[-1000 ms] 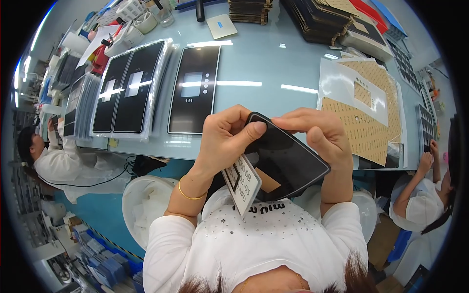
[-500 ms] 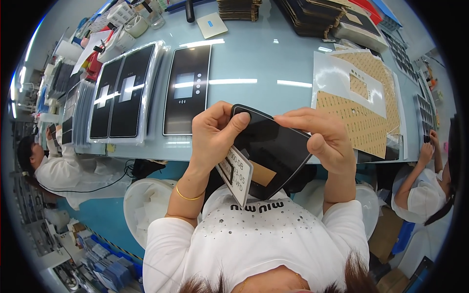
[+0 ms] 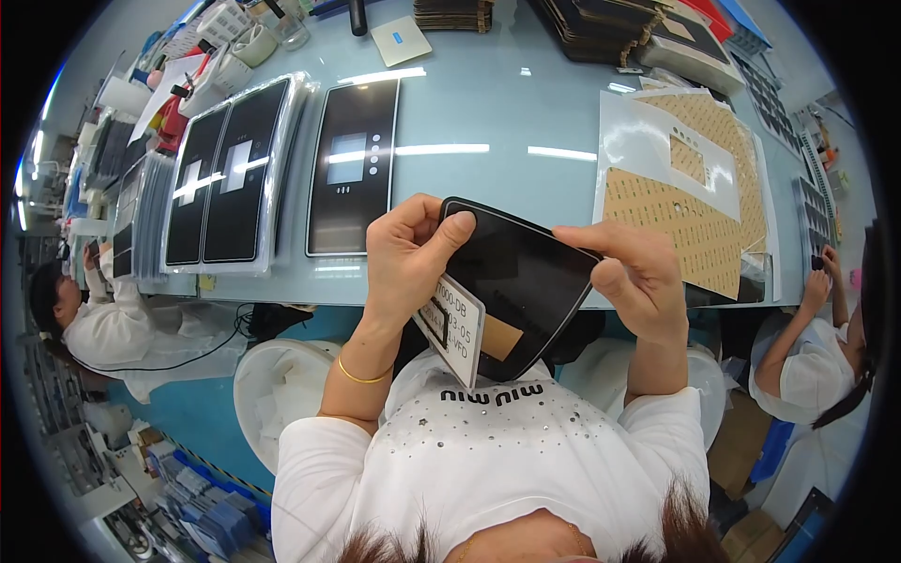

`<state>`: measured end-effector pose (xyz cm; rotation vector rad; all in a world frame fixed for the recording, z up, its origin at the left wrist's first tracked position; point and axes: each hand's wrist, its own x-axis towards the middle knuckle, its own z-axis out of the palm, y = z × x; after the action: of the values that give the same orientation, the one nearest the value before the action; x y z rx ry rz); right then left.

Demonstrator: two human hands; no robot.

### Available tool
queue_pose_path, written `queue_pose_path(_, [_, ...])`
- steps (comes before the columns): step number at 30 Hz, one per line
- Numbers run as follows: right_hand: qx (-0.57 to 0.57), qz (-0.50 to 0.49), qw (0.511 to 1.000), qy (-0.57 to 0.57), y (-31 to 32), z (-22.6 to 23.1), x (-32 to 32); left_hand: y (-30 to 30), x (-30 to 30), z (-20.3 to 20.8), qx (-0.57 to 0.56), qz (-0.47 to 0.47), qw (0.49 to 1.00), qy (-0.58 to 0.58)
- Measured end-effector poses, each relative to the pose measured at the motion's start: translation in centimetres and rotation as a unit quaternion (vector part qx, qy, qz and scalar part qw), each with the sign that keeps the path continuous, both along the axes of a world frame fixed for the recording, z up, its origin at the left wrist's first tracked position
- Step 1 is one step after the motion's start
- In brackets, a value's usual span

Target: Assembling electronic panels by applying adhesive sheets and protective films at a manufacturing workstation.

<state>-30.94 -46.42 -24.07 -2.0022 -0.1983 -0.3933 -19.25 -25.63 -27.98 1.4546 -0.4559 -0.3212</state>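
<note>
My left hand point(image 3: 410, 249) grips a black rounded-corner panel point(image 3: 521, 280) by its upper left corner, thumb on top. The panel is tilted in front of my chest and has a tan rectangle point(image 3: 499, 338) near its lower end. Against its left edge hangs a white printed plate point(image 3: 462, 328), its upper end meeting my left palm; I cannot tell how it is held. At the panel's upper right corner is my right hand point(image 3: 638, 277): index finger along the top edge, thumb bent beside the corner. The panel's underside is hidden.
On the table lie a single black panel point(image 3: 353, 202) with a window, a stack of plastic-wrapped panels point(image 3: 246, 188) and tan adhesive sheets point(image 3: 666, 220). Dark stacked sheets point(image 3: 591, 28) stand far back. White bins point(image 3: 258, 394) flank me below the table. People sit at both sides.
My right index finger has slid a little rightward along the panel's top edge toward the corner. The left hand keeps its hold. The whole view has shifted slightly.
</note>
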Motion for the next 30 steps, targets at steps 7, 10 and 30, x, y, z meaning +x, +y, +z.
queue_pose_path(7, [-0.052,-0.046,0.997,-0.015,1.0,0.8,1.1,-1.3,-0.6,0.4,0.006,-0.010,1.000,-0.017])
queue_pose_path(10, [-0.113,-0.056,0.991,-0.031,0.9,0.2,1.1,-1.6,-0.3,0.0,0.020,0.014,1.000,-0.020])
queue_pose_path(30, [-0.090,-0.111,0.988,-0.063,-0.6,-2.3,0.0,-2.0,-0.2,-0.7,0.041,0.012,0.999,-0.016])
